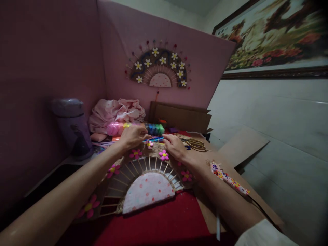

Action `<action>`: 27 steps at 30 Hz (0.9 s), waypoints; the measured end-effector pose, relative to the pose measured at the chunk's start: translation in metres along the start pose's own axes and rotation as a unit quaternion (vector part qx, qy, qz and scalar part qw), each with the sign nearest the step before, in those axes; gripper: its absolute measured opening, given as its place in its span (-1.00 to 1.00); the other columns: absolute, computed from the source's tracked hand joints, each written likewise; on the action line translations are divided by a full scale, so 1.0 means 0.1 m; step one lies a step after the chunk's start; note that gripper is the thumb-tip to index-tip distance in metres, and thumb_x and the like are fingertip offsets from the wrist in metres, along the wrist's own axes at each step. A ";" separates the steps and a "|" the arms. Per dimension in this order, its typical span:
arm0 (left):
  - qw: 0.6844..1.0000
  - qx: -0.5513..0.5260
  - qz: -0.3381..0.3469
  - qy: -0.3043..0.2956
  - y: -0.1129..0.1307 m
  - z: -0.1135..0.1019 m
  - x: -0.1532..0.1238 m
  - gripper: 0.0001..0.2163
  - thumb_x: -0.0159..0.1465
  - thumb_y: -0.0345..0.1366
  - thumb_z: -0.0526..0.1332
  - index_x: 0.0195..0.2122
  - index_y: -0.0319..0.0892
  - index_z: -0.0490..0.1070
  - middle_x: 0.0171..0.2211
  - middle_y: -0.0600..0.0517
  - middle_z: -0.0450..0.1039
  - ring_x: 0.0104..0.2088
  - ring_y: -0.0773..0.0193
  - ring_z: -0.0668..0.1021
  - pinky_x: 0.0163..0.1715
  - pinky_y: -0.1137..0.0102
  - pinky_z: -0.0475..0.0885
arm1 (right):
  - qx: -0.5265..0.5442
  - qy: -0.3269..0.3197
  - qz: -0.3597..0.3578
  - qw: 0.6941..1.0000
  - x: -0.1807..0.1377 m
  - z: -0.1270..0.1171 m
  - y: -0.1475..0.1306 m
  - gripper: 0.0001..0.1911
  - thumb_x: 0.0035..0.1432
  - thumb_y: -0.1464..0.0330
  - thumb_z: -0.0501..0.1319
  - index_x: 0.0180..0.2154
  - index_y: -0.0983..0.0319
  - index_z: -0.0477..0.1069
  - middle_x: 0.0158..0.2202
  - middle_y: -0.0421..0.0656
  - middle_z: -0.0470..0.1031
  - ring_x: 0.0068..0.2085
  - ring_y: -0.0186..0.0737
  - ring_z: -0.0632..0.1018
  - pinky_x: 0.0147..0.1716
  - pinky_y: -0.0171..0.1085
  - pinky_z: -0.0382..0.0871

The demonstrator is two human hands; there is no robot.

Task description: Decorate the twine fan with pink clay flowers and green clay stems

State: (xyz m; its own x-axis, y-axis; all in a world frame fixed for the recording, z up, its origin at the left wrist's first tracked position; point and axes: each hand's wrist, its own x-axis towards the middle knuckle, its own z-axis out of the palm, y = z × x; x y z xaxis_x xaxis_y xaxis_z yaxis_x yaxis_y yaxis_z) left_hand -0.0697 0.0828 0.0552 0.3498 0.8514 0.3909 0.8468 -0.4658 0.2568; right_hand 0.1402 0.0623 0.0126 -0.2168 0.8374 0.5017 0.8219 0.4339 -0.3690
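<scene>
A fan-shaped craft piece (143, 177) lies on the red table cover, made of thin sticks, a woven jute band and a white dotted half-circle. Pink paper flowers (164, 155) sit along its band. My left hand (133, 136) rests on the fan's far rim with its fingers curled and pinched near a small pink flower (150, 145). My right hand (175, 147) lies palm down on the rim just right of it, fingers bent and pressing the band. Whether either hand holds anything small is hidden.
A finished fan with white flowers (159, 66) hangs on the pink board. Behind the hands lie a tube of coloured balls (153, 128), pink cloth (115, 114) and a grey jug (71, 126). Cardboard (179, 116), jute coil (196, 144) and a patterned strip (228, 178) lie right.
</scene>
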 end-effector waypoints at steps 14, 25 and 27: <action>0.982 0.183 0.049 -0.026 0.17 0.12 -0.26 -0.53 0.10 0.12 0.10 -0.25 -0.21 0.46 -0.15 -0.18 0.37 -0.07 -0.05 0.34 -0.16 0.19 0.24 | 0.033 -0.067 0.074 0.994 0.32 0.16 -0.09 -0.65 0.19 0.23 0.10 -0.06 0.24 0.42 -0.07 -0.04 0.52 -0.07 -0.11 0.51 -0.13 -0.24 0.32; 0.990 0.134 0.031 -0.013 0.18 0.16 -0.26 -0.66 0.16 -0.01 0.09 -0.33 -0.13 0.53 -0.23 -0.11 0.40 -0.11 0.03 0.36 -0.19 0.24 0.22 | 0.056 -0.064 0.102 0.991 0.25 0.22 -0.12 -0.62 0.09 0.26 0.19 -0.06 0.27 0.43 -0.28 -0.09 0.56 -0.25 -0.17 0.53 -0.27 -0.27 0.34; 0.990 0.138 0.032 -0.020 0.18 0.15 -0.26 -0.65 0.16 -0.01 0.08 -0.32 -0.13 0.53 -0.24 -0.11 0.41 -0.11 0.03 0.36 -0.19 0.24 0.23 | 0.057 -0.064 0.102 0.991 0.25 0.22 -0.12 -0.62 0.08 0.26 0.19 -0.05 0.26 0.42 -0.29 -0.10 0.56 -0.26 -0.17 0.53 -0.27 -0.28 0.34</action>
State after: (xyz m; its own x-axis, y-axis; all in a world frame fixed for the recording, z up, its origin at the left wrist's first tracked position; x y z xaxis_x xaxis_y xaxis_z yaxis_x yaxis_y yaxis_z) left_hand -0.0575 0.0556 0.0361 0.4168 0.8337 0.3623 0.8979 -0.4398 -0.0210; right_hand 0.1132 0.0853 0.0122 -0.1234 0.9436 0.3073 0.7928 0.2800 -0.5413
